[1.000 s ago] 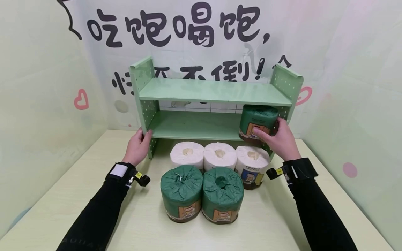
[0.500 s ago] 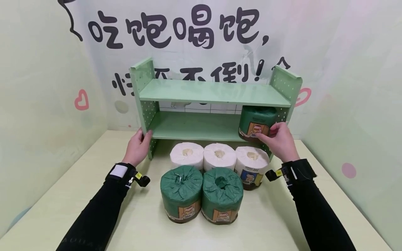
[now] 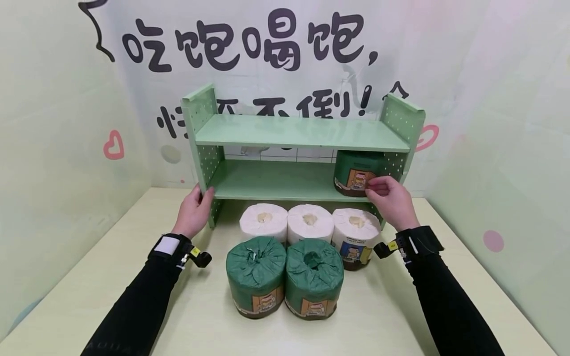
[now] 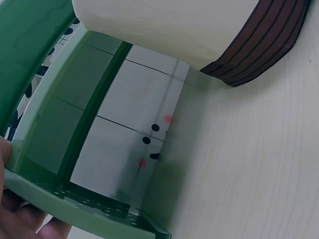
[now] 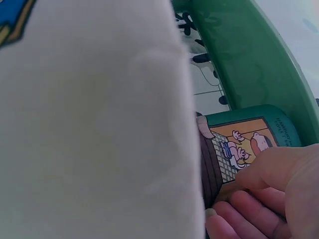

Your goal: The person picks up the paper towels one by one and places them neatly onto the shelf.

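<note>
Green-wrapped roll stands upright at the right end of the lower board of our shelf rack, tucked just beside the perforated right side panel, its picture label facing us. Our right hand is at its front, fingertips curled lightly against the label near the base; the wrist view shows them touching the wrapper, but we cannot tell whether they grip it or only nudge it. That low contact suits a roll that already sits on the board and carries its own weight.

Our left hand grips the rack's left upright near the bottom, thumb and fingers wrapped round the panel edge, which we judge keeps the light rack from sliding on the table under pressure from the other side.

Below the rack, three pale rolls stand in a row, touching one another, the right one showing a printed band. In front of them two more green rolls stand side by side, gathered tops up. Behind everything hangs a backdrop with large dark characters.
</note>
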`<state>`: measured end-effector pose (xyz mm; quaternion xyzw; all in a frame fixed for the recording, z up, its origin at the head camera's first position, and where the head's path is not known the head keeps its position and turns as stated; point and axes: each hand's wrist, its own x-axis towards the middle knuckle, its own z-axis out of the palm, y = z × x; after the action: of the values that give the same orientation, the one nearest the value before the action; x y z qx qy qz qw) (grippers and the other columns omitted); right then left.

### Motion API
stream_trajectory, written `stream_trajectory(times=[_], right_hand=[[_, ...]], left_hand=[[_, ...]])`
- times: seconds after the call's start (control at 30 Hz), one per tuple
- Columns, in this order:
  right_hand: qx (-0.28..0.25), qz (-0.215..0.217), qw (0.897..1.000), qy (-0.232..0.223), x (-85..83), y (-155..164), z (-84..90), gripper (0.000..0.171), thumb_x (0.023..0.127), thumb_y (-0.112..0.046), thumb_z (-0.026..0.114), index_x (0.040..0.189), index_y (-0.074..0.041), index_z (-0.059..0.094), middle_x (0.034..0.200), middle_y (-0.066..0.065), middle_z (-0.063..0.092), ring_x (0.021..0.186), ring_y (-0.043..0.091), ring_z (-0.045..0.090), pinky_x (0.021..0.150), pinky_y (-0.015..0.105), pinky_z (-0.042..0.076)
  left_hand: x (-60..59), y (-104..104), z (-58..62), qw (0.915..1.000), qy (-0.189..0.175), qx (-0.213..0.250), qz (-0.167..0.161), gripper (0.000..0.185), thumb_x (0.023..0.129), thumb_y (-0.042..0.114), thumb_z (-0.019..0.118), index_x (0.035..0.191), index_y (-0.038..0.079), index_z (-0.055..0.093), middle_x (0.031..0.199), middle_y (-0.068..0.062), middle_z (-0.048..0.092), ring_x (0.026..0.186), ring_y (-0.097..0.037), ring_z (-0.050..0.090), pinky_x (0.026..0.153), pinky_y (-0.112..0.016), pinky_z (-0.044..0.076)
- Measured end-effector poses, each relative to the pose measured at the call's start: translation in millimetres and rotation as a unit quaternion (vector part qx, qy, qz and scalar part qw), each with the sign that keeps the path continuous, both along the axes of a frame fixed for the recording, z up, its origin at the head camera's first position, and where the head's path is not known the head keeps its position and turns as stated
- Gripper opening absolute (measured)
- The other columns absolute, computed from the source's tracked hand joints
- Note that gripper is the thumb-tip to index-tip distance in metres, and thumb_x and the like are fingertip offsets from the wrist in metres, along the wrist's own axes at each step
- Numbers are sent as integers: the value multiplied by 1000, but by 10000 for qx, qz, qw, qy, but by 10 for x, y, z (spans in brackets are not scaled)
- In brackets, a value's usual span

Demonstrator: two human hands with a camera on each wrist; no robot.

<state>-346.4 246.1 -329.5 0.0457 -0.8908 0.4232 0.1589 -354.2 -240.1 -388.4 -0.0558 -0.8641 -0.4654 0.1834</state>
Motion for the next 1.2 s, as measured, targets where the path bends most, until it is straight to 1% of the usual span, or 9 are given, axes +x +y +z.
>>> stream_trajectory(times=[0.2,0.47,0.6,0.73,0.87,0.97,1.1,1.2], right_hand=[[64,218,9997,-15,-20,4,-11,41,101,-21,60,138,-4,57,133,20,63,124,37,59,107,52,47],[104,316,9994,10,-12,-13,-4,43,101,-22,59,140,-5,56,135,18,62,125,36,59,107,52,47],[42,384,9992,83,22,4,5,44,101,-26,60,140,-5,55,135,19,62,125,36,59,106,52,47],[-178,467,9987,132,92,26,41,48,101,-34,61,141,-7,55,136,18,61,125,34,59,105,50,47],[-413,685,9967,114,193,37,101,55,101,-42,63,144,-10,53,140,15,59,128,30,57,105,44,47],[-485,851,9951,93,280,23,145,58,100,-45,64,146,-12,52,142,12,58,129,26,56,103,31,48],[-542,1109,9923,102,400,-21,170,59,100,-43,65,146,-11,50,142,12,58,127,22,56,97,17,47],[-560,1433,9880,109,493,-63,150,58,101,-39,65,147,-8,49,141,15,58,125,22,57,96,13,47]], left_hand=[[3,-5,0,10000,1,-3,-26,53,107,55,36,138,15,51,80,-7,42,63,-17,43,54,-31,39],[16,-24,8,10000,-19,-27,13,54,108,55,35,139,14,51,81,-7,42,64,-18,43,54,-31,39],[6,-17,0,10000,-41,-4,5,54,108,55,35,136,13,51,81,-7,41,65,-19,43,54,-31,39],[-9,-4,-12,10000,-25,7,-9,53,108,55,35,135,12,51,81,-8,42,67,-21,43,55,-31,39],[-18,2,-26,10000,-3,-3,27,54,108,55,35,140,14,50,81,-8,42,67,-22,43,55,-31,39],[-17,0,-27,10000,-8,8,45,55,108,54,35,143,14,49,81,-8,42,67,-22,43,55,-31,38],[-15,0,-20,10000,-33,5,57,55,108,55,34,143,14,49,82,-8,42,68,-22,43,56,-31,39],[-9,2,-15,10000,-54,-4,75,56,108,55,34,145,15,48,82,-8,42,68,-22,43,56,-31,39]])
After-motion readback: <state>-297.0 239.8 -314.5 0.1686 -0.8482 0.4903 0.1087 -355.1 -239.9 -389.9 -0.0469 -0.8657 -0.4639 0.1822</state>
